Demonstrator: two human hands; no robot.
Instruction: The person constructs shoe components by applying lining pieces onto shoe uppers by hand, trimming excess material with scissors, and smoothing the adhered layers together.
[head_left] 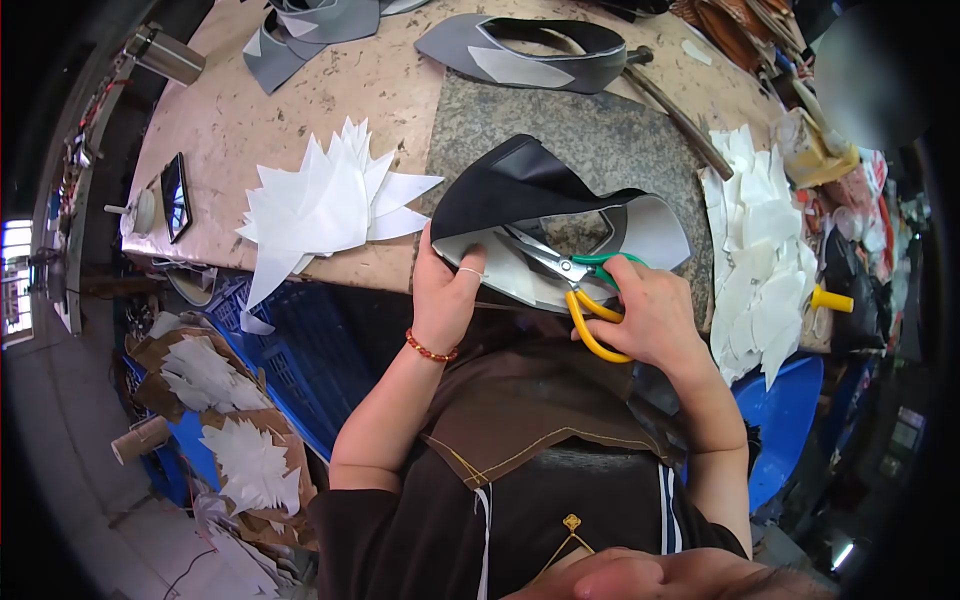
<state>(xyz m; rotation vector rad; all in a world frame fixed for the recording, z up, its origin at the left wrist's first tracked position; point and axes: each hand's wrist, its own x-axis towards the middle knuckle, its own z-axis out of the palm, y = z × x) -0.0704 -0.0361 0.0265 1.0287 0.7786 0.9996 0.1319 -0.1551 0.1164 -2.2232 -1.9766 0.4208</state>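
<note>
A black shoe upper (520,185) with a pale lining is tilted up at the table's near edge. Its left end is gripped by my left hand (447,285), thumb on the lining and fingers behind the black side. My right hand (645,312) is closed round the handles of a pair of scissors (572,272), one green and one yellow. The scissors' metal blades point left, inside the upper against its lining. Whether they are cutting anything I cannot tell. A fan of white pointed pieces (318,205) lies left of my left hand.
Grey shoe uppers (520,55) lie at the back, near a hammer (685,120). A stack of white pieces (750,250) is on the right. On the left are a phone (176,198) and a metal cup (165,55). A blue bin (785,425) stands below right.
</note>
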